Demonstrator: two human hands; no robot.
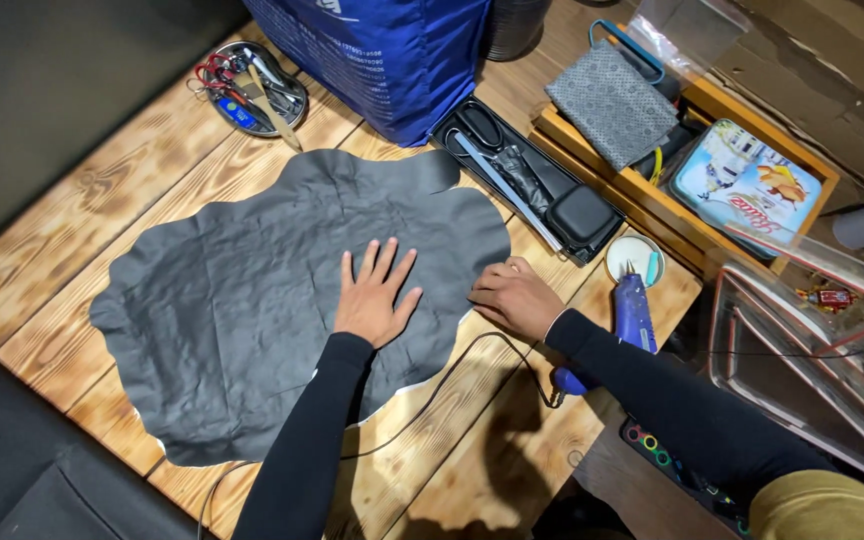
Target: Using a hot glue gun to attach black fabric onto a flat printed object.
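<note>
A large irregular sheet of dark grey leather (242,290) lies spread flat on the wooden table (72,230). My left hand (376,295) rests palm down on the sheet's right part, fingers apart. My right hand (512,297) sits at the sheet's right edge with its fingers curled, pinching or pressing that edge; I cannot tell which. Both arms wear black sleeves.
A blue glue gun (630,310) with a black cord lies right of my right hand, beside a small round dish (635,255). A black tray (532,185) holds scissors and a ruler. A blue bag (382,50), a round tin of tools (252,85) and a wooden box (682,165) stand behind.
</note>
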